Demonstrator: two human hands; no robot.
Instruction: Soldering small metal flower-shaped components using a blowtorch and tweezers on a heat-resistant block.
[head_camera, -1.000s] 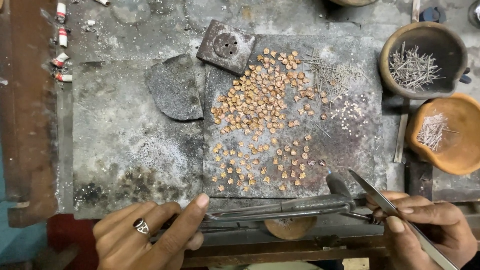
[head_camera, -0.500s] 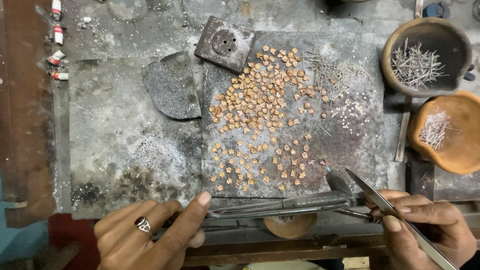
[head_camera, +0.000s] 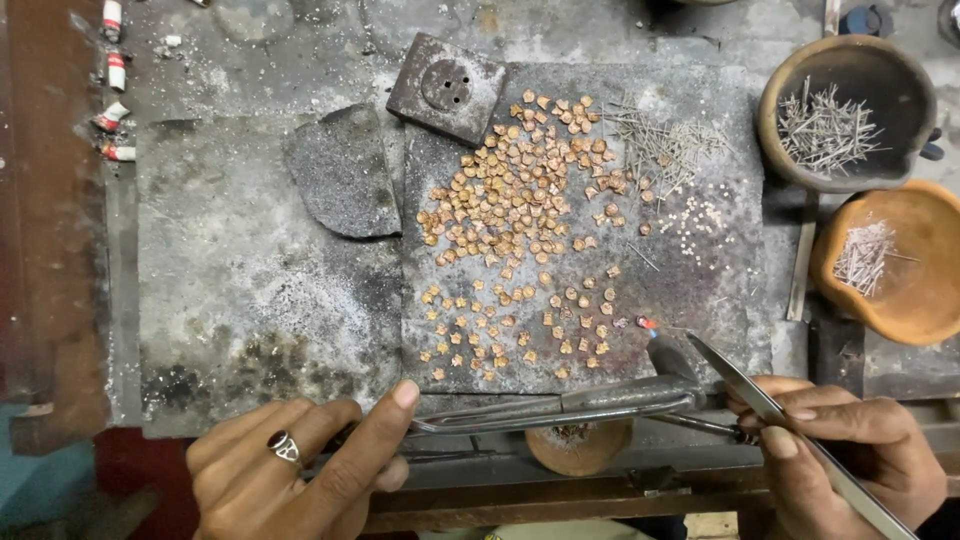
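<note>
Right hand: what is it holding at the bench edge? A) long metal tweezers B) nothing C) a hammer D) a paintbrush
A: the right hand grips long metal tweezers, tips pointing toward the small copper-coloured pieces on the dark slab.

Both wrists run off the bottom edge. The tweezers (head_camera: 800, 440) vanish there too, tail cut off. The tiny pale beads (head_camera: 690, 222) are too small to make out.

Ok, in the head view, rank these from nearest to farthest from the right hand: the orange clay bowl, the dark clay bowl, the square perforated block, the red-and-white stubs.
From the right hand, at lower right:
1. Orange clay bowl, right edge, just above the hand.
2. Dark clay bowl, upper right, above the orange one.
3. Square perforated block, top centre.
4. Red-and-white stubs, far upper left corner.
</note>
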